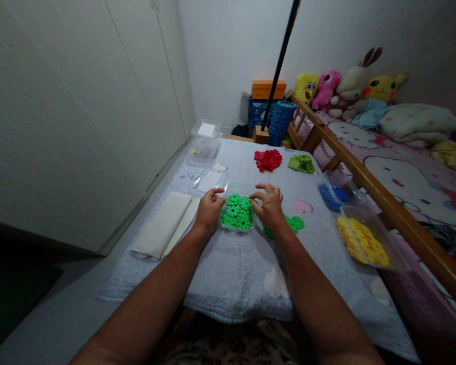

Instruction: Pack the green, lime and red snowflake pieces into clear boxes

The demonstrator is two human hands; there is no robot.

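A clear plastic container (237, 229) full of bright green flower-shaped plastic discs (237, 210) stands on the cloth-covered table in front of me. My left hand (211, 207) is closed on its left rim, thumb toward the discs. At the opposite rim, the thumb and fingers of my right hand (269, 204) pinch the edge. More green discs (297, 223) lie on the cloth, partly hidden by my right wrist. Behind the container to the left rests a clear lid (210, 181) with a white label.
Red discs (268, 160) and lime-green discs (302, 164) form piles at the back. On the right sit containers of blue discs (333, 196) and yellow discs (361, 239), beside a wooden bed rail (359, 165). A folded beige cloth (163, 223) and stacked clear containers (206, 139) are on the left.
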